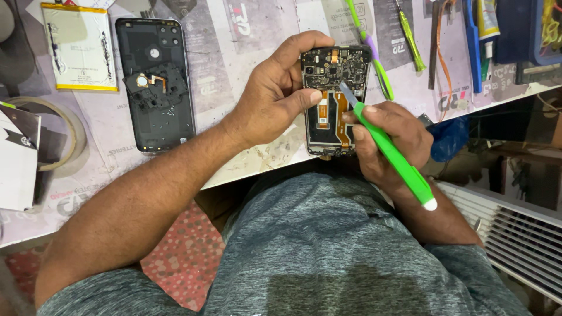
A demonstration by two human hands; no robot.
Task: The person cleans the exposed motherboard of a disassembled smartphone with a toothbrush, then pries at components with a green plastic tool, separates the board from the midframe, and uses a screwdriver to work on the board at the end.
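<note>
Back cover [155, 85] lies left of opened phone [335, 102], battery [79, 47] further left.

I note a flat rectangular silver battery with yellow edging [79, 47] lying at the far left of the tabletop [234, 117]. Just beside it, to the right, lies a black plastic rear phone cover [155, 85], inner face up, with a small black inner frame piece [155, 86] resting on it. A roll of pale tape [67, 131] sits at the left edge. A green-handled screwdriver [410, 38] and a blue tool [473, 47] lie at the far right.
</note>
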